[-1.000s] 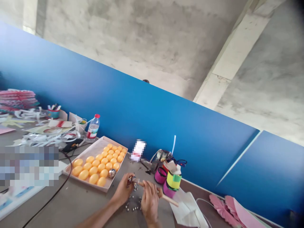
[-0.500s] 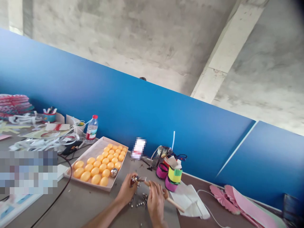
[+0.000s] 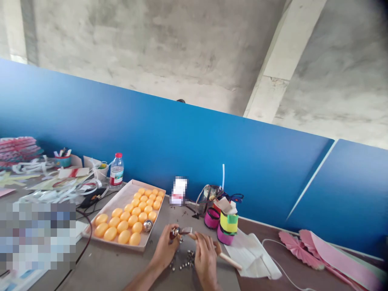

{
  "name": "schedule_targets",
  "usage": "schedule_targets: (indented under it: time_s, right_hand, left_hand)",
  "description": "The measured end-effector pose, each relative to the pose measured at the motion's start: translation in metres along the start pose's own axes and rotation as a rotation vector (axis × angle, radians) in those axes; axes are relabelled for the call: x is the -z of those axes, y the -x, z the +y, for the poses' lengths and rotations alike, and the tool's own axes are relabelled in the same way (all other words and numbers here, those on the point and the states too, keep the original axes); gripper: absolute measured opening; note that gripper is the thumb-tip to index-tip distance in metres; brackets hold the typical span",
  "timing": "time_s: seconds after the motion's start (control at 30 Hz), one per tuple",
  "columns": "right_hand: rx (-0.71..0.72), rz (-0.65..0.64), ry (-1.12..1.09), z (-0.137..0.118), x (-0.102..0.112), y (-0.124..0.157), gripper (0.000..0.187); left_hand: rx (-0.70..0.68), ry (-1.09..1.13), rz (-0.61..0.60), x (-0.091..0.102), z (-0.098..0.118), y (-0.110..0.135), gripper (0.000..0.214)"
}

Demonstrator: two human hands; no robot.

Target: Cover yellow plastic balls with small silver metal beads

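Observation:
My left hand [image 3: 165, 245] is closed on a small shiny metal piece [image 3: 176, 232] with a reddish-brown part. A flat silvery blade-like strip [image 3: 185, 230] sticks out from it toward my right hand; I cannot tell whether they are one item. My right hand [image 3: 206, 258] is closed around a pale wooden stick [image 3: 230, 260], whose long end points down to the right. Its other end comes close to the strip. Small shiny metal bits [image 3: 188, 260] lie on the table between and below my hands. Left of them stands a shallow box [image 3: 121, 198] of orange balls [image 3: 132, 220] with one silver ball [image 3: 147, 225].
A pink, yellow and magenta stack of containers [image 3: 227, 226] stands beyond my right hand, beside white paper [image 3: 257, 258]. Pink pleated pieces [image 3: 303, 246] lie far right. A bottle [image 3: 117, 171], cables and white strips [image 3: 72, 186] crowd the left. A blue partition [image 3: 182, 145] rises behind.
The camera view has tilted and shifted slightly. My hands keep their grips close together, and more of the flat silvery strip shows between them now.

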State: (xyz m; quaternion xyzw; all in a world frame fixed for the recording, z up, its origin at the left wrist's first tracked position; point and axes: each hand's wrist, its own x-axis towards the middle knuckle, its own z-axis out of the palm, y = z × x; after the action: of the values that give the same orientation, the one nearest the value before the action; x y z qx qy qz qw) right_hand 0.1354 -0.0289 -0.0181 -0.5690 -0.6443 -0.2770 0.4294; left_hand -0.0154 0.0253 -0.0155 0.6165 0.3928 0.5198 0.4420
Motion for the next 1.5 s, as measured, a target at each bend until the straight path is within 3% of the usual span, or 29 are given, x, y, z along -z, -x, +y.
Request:
schedule_targets:
  time_s: [0.17,0.33,0.5,0.63,0.9,1.0,1.17,1.5]
  right_hand:
    - [-0.025,0.011,0.000,-0.002,0.004,-0.002,0.027]
    - [-0.031,-0.012,-0.021,-0.002,0.007,-0.003,0.029]
    - [-0.040,-0.014,-0.049,-0.004,0.007,-0.002,0.028]
    - [-0.030,-0.019,-0.056,-0.008,0.006,-0.002,0.027]
    - [-0.160,0.027,-0.079,-0.002,0.015,-0.005,0.026]
    - [-0.161,0.039,-0.105,-0.004,0.019,-0.008,0.025]
    - [-0.157,-0.047,-0.144,-0.012,0.020,-0.012,0.025]
    - [-0.163,-0.036,-0.118,-0.013,0.023,-0.014,0.027]
  left_hand:
    - [0.019,0.013,0.014,0.000,0.000,0.000,0.034]
    - [0.012,-0.024,-0.045,0.000,-0.002,0.001,0.031]
    - [-0.011,-0.003,0.004,0.001,0.000,0.001,0.031]
    - [0.025,0.087,-0.045,0.002,-0.001,-0.001,0.031]
    - [0.014,0.264,-0.002,0.006,-0.002,-0.007,0.042]
    - [0.027,0.232,-0.020,0.004,-0.002,-0.004,0.043]
    - [0.061,0.166,-0.072,0.003,0.001,0.000,0.042]
    - [0.069,0.121,-0.093,0.004,0.001,0.000,0.043]
